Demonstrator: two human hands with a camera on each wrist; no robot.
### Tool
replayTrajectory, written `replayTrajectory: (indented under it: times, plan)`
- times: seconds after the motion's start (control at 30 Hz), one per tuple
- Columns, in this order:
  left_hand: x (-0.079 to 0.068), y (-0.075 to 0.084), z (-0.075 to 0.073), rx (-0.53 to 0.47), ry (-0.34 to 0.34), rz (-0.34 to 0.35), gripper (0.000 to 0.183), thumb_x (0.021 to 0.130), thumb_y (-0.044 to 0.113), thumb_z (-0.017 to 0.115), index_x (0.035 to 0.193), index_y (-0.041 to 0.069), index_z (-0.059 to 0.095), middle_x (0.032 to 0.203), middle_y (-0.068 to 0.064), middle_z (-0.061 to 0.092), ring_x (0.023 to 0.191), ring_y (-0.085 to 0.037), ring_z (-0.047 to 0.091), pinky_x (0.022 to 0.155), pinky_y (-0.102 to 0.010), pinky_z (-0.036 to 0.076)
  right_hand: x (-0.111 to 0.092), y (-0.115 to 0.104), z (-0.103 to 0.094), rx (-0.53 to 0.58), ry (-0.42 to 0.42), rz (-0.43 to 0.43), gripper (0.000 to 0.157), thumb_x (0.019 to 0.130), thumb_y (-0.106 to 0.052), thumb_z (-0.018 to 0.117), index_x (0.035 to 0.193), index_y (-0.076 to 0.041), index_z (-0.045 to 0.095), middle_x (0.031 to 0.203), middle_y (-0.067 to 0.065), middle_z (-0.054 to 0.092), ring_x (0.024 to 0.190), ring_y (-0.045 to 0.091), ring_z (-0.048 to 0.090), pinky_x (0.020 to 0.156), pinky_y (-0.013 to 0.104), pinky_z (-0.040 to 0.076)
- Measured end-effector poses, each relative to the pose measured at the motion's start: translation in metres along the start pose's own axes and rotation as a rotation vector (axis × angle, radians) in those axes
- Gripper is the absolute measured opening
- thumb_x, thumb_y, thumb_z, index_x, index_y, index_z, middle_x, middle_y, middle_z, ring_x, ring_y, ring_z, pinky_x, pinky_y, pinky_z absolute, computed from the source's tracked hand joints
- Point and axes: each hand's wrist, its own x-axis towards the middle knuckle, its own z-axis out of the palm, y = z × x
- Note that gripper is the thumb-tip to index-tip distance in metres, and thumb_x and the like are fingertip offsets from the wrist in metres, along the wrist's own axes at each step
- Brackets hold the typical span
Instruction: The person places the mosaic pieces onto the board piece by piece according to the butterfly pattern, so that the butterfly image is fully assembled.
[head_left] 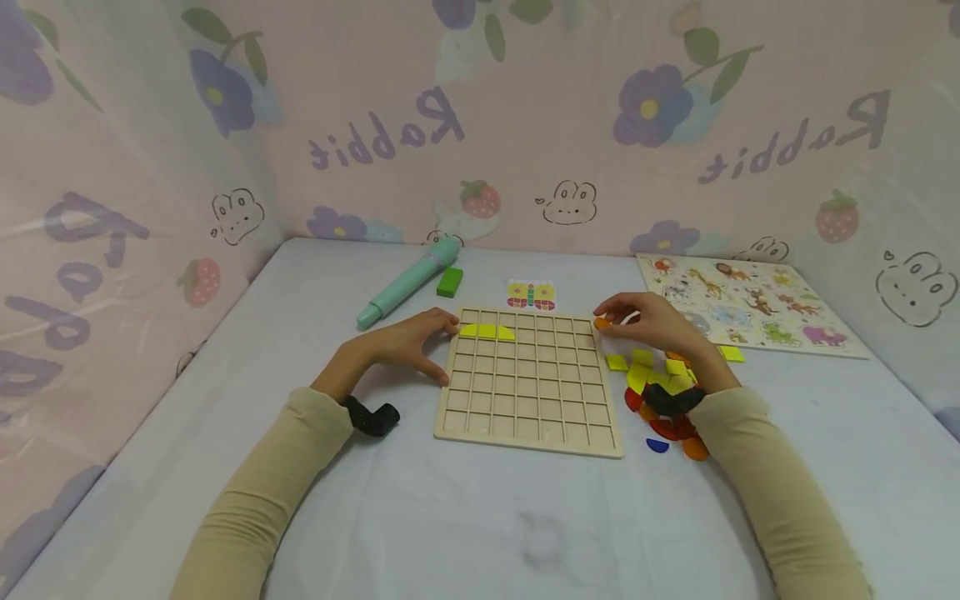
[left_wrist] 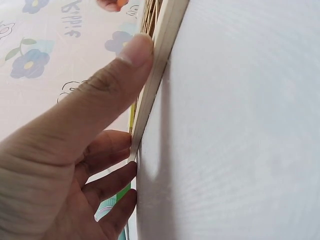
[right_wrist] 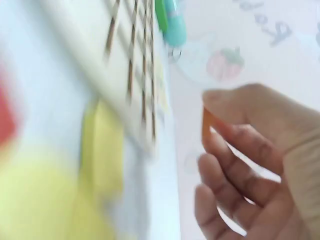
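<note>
A wooden grid board [head_left: 529, 400] lies flat in the middle of the table, with a few yellow tiles [head_left: 486, 332] side by side near its upper left. My left hand [head_left: 408, 340] rests against the board's left edge, thumb and fingers spread along it; in the left wrist view the thumb touches the rim [left_wrist: 159, 65]. Beyond the board's upper right corner, my right hand [head_left: 647, 321] pinches an orange tile [right_wrist: 206, 127] between thumb and forefinger, seen nearly edge-on, so its shape is unclear. A small butterfly pattern card [head_left: 531, 295] lies behind the board.
Loose yellow, red and orange tiles [head_left: 640, 377] are heaped right of the board, partly under my right wrist, beside a blue half-round tile [head_left: 657, 446]. An animal puzzle board [head_left: 750, 302] lies back right. A green block [head_left: 450, 282] and a mint-coloured tube [head_left: 411, 283] lie back left.
</note>
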Motion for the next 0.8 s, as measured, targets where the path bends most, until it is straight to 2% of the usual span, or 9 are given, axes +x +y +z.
replayTrajectory:
  times: [0.23, 0.43, 0.63, 0.8]
  plan:
    - [0.001, -0.001, 0.001, -0.006, -0.005, -0.015, 0.074, 0.069, 0.035, 0.082, 0.125, 0.003, 0.047, 0.142, -0.012, 0.036, 0.135, -0.026, 0.028, 0.113, -0.039, 0.021, 0.028, -0.038, 0.026, 0.111, 0.108, 0.076, 0.032, 0.081, -0.030, 0.072, 0.105, -0.009, 0.068, 0.094, 0.008, 0.066, 0.085, 0.022, 0.060, 0.073, 0.032, 0.048]
    - [0.002, 0.000, 0.001, -0.006, -0.005, -0.025, 0.073, 0.069, 0.035, 0.082, 0.125, 0.004, 0.048, 0.143, -0.012, 0.036, 0.135, -0.025, 0.028, 0.113, -0.039, 0.021, 0.044, -0.064, 0.048, 0.139, 0.087, 0.064, 0.027, 0.079, -0.025, 0.075, 0.100, -0.009, 0.069, 0.092, 0.007, 0.067, 0.083, 0.021, 0.062, 0.073, 0.035, 0.050]
    - [0.002, 0.000, 0.001, -0.009, -0.007, -0.024, 0.075, 0.069, 0.035, 0.082, 0.127, 0.003, 0.047, 0.143, -0.013, 0.036, 0.135, -0.026, 0.028, 0.113, -0.039, 0.021, 0.051, -0.066, 0.065, 0.053, 0.037, 0.046, 0.026, 0.078, -0.022, 0.075, 0.100, -0.009, 0.069, 0.092, 0.005, 0.067, 0.083, 0.019, 0.061, 0.075, 0.035, 0.051]
    - [0.002, 0.000, 0.001, -0.008, -0.007, -0.021, 0.075, 0.068, 0.035, 0.082, 0.126, 0.002, 0.047, 0.143, -0.013, 0.036, 0.135, -0.027, 0.028, 0.113, -0.040, 0.021, 0.052, -0.061, 0.072, 0.043, 0.007, 0.044, 0.024, 0.078, -0.021, 0.075, 0.097, -0.007, 0.070, 0.091, 0.006, 0.068, 0.083, 0.019, 0.062, 0.076, 0.035, 0.051]
